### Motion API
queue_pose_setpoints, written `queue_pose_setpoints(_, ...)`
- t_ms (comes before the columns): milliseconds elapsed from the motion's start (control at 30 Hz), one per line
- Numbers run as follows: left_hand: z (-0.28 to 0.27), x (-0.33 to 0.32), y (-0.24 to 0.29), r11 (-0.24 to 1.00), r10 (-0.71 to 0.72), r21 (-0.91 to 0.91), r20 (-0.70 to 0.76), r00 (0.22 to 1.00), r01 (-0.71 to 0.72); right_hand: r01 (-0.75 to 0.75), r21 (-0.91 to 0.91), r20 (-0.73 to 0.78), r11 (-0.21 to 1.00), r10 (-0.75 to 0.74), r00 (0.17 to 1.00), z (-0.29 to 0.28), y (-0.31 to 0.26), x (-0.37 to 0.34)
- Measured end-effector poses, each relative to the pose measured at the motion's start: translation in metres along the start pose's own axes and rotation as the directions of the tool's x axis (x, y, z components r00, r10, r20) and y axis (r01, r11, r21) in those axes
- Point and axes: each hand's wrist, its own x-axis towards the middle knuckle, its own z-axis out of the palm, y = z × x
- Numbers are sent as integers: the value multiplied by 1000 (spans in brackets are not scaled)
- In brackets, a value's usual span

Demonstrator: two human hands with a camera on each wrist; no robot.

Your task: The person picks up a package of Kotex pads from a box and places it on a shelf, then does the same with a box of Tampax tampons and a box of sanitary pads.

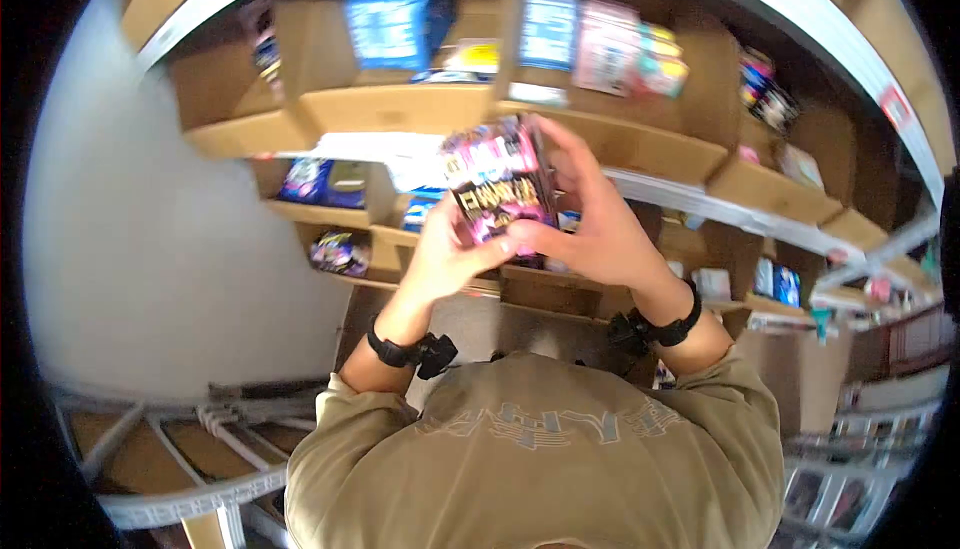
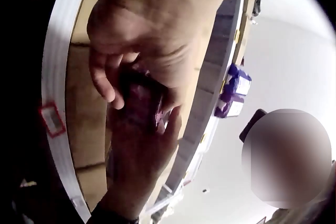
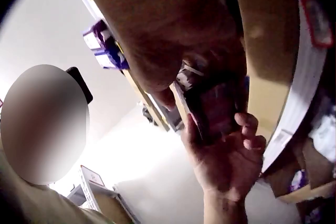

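Just beyond the khaki shirt (image 1: 540, 469), I saw the left hand (image 1: 438, 259) and the right hand (image 1: 605, 224) reaching forward, fingers grasping one dark, pink-printed pack (image 1: 497, 184) between them, with the thumbs close together at its lower face. Handling and looking it over seemed to me the present step; the next move, I judged, called for an even, gentle grip. Farther, cardboard compartments (image 1: 390, 109) held a blue packet (image 1: 388, 34) and others.

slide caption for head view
Left hand and right hand hold a pink-and-black package in front of cardboard bins.
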Motion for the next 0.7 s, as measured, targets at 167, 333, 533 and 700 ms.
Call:
queue_pose_setpoints(167, -107, -30, 47, 968, 113, 248, -282, 953, -42, -50, 117, 303, 992, 12, 953, 80, 25, 100)
queue_pose_setpoints(333, -191, -33, 68, 868, 339, 484, -412, 846, -113, -38, 388, 307, 921, -90, 947, 153, 61, 174)
queue_pose_setpoints(533, -274, -23, 67, 786, 506, 602, -496, 706, -140, -29, 259, 157, 965, -13, 988, 204, 82, 220)
queue_pose_setpoints(700, -312, -7, 73, 532, 603, 846, -346, 718, -38, -68, 330, 129, 942, 26, 991, 224, 106, 239)
